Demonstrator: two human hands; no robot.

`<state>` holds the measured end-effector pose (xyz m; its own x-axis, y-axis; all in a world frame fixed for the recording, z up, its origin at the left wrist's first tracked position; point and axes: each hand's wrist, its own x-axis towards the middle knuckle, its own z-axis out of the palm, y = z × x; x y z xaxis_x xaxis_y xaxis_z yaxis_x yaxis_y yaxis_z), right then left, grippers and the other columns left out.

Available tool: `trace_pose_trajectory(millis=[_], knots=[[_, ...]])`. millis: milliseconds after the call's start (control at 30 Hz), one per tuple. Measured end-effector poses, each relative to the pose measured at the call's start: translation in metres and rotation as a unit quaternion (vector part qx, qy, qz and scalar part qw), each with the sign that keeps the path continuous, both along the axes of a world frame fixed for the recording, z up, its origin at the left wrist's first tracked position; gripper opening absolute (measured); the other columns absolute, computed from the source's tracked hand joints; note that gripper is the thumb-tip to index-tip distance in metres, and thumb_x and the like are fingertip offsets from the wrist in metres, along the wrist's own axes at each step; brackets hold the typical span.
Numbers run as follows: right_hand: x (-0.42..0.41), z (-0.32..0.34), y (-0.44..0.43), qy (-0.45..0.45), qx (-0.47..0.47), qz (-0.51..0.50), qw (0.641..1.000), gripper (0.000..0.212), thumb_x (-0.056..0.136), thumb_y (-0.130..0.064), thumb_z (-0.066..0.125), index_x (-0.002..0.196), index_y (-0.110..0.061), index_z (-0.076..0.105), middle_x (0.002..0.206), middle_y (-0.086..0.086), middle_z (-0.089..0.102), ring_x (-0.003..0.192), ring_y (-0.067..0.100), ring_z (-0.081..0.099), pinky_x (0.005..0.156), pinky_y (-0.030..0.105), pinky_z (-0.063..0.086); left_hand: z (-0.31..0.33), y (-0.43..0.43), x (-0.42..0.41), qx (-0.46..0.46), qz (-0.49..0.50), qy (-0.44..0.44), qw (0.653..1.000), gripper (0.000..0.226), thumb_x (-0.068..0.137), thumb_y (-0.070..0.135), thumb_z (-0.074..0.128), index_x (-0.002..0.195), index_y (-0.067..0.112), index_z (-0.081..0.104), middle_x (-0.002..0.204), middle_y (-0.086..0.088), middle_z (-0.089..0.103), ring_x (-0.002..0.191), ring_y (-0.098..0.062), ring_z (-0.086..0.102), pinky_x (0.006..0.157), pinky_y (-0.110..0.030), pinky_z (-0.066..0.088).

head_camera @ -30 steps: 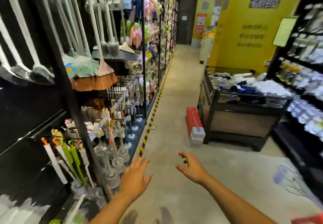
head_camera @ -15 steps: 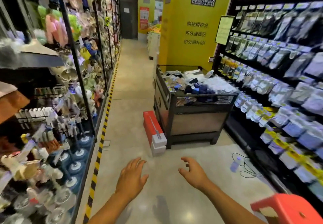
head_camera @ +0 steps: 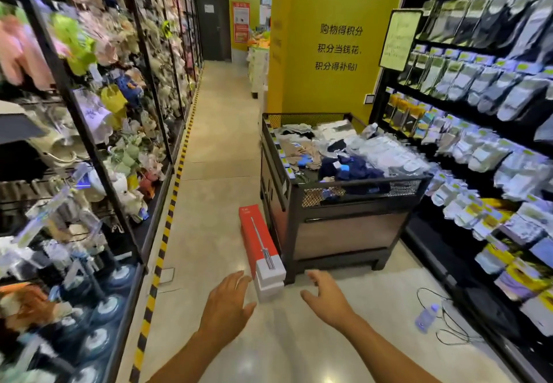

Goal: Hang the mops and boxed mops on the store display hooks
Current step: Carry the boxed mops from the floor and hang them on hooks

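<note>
A stack of red-and-white boxed mops [head_camera: 262,251] lies on the floor [head_camera: 218,149] against the black bin [head_camera: 338,230] of packaged socks. The left hand [head_camera: 227,305] and right hand [head_camera: 327,299] hover just short of its near end, each grip spread and holding nothing.

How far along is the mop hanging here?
Done: nothing that this view can confirm; no hung mops are in sight. In hand: nothing. The left hand and right hand are both open and empty, spread out toward the red and white mop boxes stacked on the floor beside the sock bin. Left: picking those boxes up and hanging them.
</note>
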<state>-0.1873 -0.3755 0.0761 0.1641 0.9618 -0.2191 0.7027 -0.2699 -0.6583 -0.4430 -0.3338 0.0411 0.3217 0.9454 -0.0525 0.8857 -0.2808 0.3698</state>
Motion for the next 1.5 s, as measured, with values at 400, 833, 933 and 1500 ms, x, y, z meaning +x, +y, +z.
trace_pose_trajectory(millis=[400, 833, 933, 1500], knots=[[0.054, 0.001, 0.252, -0.011, -0.019, 0.078, 0.997, 0.056, 0.095, -0.027, 0.069, 0.147, -0.016, 0.050, 0.144, 0.003, 0.051, 0.132, 0.017, 0.053, 0.108, 0.025, 0.040, -0.016, 0.190, 0.047, -0.039, 0.058, -0.016, 0.997, 0.061, 0.101, 0.051, 0.056, 0.156, 0.031, 0.038, 0.169, 0.005, 0.030, 0.155, -0.016, 0.029, 0.122, -0.038, 0.031], [0.013, -0.087, 0.482, 0.009, -0.104, 0.090, 0.990, 0.033, 0.098, -0.019, 0.069, 0.121, -0.033, 0.050, 0.106, -0.017, 0.047, 0.104, 0.007, 0.055, 0.091, 0.006, 0.045, -0.124, 0.424, 0.017, -0.122, 0.060, -0.040, 0.990, 0.055, 0.094, 0.054, 0.056, 0.139, 0.024, 0.063, 0.147, -0.002, 0.060, 0.132, -0.024, 0.062, 0.101, -0.039, 0.055], [0.012, -0.123, 0.525, 0.043, -0.117, 0.067, 0.990, 0.037, 0.096, -0.020, 0.070, 0.123, -0.037, 0.050, 0.117, -0.008, 0.051, 0.115, 0.011, 0.055, 0.107, 0.028, 0.046, -0.165, 0.466, 0.021, -0.165, 0.068, -0.027, 0.984, 0.055, 0.082, 0.052, 0.074, 0.128, 0.021, 0.070, 0.131, -0.004, 0.072, 0.115, -0.025, 0.073, 0.085, -0.039, 0.062], [0.034, -0.459, 0.640, 0.124, -0.219, -0.039, 0.967, 0.047, 0.099, -0.013, 0.066, 0.144, -0.016, 0.052, 0.141, 0.001, 0.048, 0.108, 0.013, 0.052, 0.062, -0.004, 0.044, -0.517, 0.578, 0.115, -0.344, 0.198, -0.172, 0.902, 0.062, 0.094, 0.068, 0.057, 0.144, 0.033, 0.051, 0.139, 0.005, 0.063, 0.125, -0.018, 0.064, 0.101, -0.037, 0.056]])
